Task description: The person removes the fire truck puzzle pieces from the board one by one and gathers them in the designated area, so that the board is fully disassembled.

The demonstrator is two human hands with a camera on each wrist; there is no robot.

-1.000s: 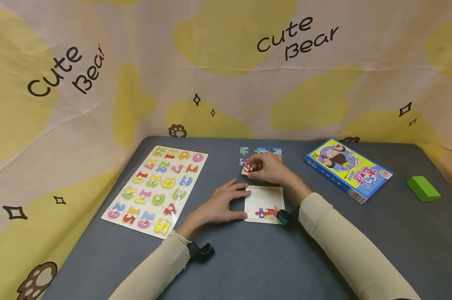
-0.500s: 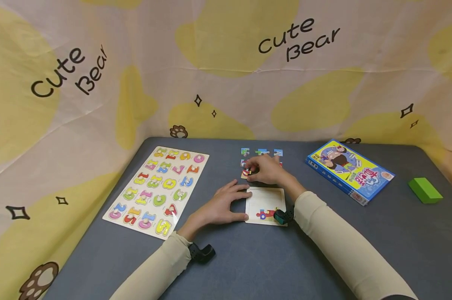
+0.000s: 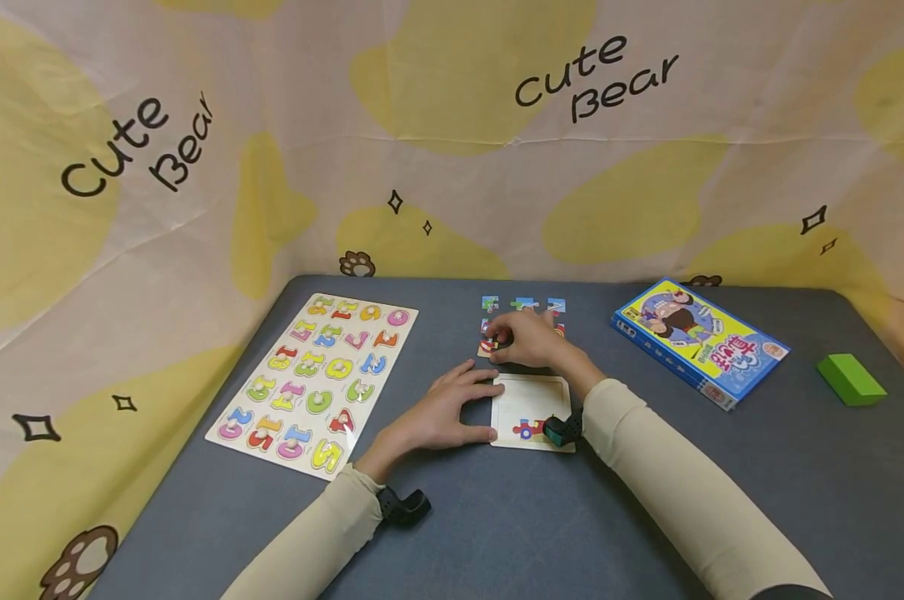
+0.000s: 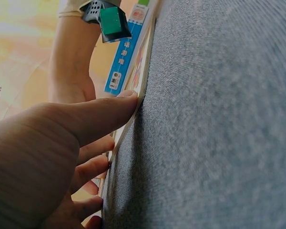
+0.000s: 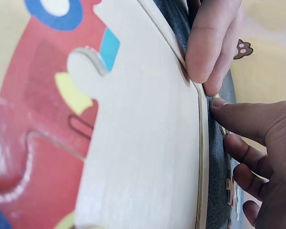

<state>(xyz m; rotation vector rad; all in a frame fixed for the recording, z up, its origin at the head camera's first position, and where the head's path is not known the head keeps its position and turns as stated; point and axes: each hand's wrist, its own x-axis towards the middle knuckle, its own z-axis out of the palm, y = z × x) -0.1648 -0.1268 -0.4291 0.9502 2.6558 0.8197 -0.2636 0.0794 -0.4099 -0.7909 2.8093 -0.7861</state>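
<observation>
My left hand (image 3: pixel 440 412) lies at the left side of a small wooden puzzle tray (image 3: pixel 522 396). Its fingers are spread, and the thumb and fingertips touch the tray's edge, as the left wrist view also shows. Joined red car pieces (image 3: pixel 525 429) fill the tray's near part; in the right wrist view the red pieces (image 5: pixel 43 119) lie against bare wood. Beyond the tray, my right hand (image 3: pixel 530 337) pinches a red and yellow puzzle piece (image 3: pixel 485 350) at the table surface, its fingers partly covering it.
Several loose puzzle pieces (image 3: pixel 524 303) lie behind the right hand, some partly hidden. A number board (image 3: pixel 317 379) is on the left. To the right are a blue and yellow box (image 3: pixel 699 342) and a green block (image 3: pixel 851 380). Patterned cloth (image 3: pixel 452 167) hangs behind the table.
My right hand has shifted slightly left, and the puzzle piece in its fingers has moved a little left and nearer. The left hand and tray have stayed in place.
</observation>
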